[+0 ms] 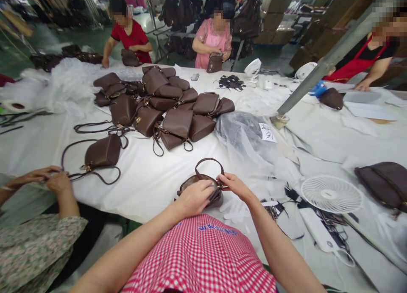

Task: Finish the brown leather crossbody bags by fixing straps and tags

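Note:
A brown handbag lies on the white table right in front of my checked apron, its top facing up and its handle standing in a loop. My left hand is closed over the bag's near rim, with the fingers bent into the opening. At the right end of the bag, my right hand pinches the handle's base beside a small metal fitting. My own fingers hide part of the bag's mouth. A white glove lies just right of the bag.
Many brown handbags are piled beyond my hands. A plastic-wrapped bundle sits right of them, near a slanted metal pole. A white fan stands at the right. A co-worker's hands hold a strap at the left; other people work across the table.

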`<state>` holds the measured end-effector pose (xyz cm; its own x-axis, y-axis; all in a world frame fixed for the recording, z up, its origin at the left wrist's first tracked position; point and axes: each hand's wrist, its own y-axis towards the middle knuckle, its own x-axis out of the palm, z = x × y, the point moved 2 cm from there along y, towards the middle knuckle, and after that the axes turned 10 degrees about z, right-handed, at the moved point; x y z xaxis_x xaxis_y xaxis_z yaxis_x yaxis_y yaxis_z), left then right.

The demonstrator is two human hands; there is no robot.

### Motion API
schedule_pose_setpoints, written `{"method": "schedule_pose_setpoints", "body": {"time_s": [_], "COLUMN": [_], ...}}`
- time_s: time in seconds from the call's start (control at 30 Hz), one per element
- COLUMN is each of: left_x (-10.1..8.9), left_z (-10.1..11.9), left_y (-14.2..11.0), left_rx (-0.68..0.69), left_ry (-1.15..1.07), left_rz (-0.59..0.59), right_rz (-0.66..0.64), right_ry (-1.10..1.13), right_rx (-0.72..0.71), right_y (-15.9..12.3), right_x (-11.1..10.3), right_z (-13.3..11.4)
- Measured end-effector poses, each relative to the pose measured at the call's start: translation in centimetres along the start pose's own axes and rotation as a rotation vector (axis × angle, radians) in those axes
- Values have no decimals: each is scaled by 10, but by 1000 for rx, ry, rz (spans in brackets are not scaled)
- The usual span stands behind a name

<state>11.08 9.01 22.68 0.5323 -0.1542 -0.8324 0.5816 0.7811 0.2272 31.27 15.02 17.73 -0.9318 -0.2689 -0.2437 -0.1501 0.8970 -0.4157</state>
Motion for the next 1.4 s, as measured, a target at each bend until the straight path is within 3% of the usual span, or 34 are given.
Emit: {"method": "schedule_pose_setpoints", "body": {"time_s": [0.07, 0.17, 0.27, 0.4, 0.6, 0.77, 1.07, 1.2, 1.4], "left_x": [17, 39, 49, 48, 51, 59, 53, 56, 64], "left_z": [7, 12, 18, 18, 7, 5, 5, 7, 4], "left_y": [9, 16, 21, 28, 22, 16, 22, 30, 28], "left_rx": [-2, -112, -175, -131, -75, -29, -98, -171, -89], "left_ry": [15, 54, 73, 75, 175, 158, 20, 52, 72], "left_rz": [-26, -74, -110, -95, -108, -57, -45, 1, 53], "right_rz": [14, 82, 143, 143, 28, 64, 112, 128, 93], "right_ry": [97, 209, 257, 309, 485, 410, 437, 442, 473], "right_rx": [7, 19, 37, 53, 95, 184, -34, -37, -81], "right_y": [-8, -17, -21, -23, -27, -29, -31, -34, -48], "right_x": [0, -1, -2, -4, 6, 15, 14, 16, 16], "right_z": [6, 17, 26, 33, 41, 45, 41, 39, 48]}}
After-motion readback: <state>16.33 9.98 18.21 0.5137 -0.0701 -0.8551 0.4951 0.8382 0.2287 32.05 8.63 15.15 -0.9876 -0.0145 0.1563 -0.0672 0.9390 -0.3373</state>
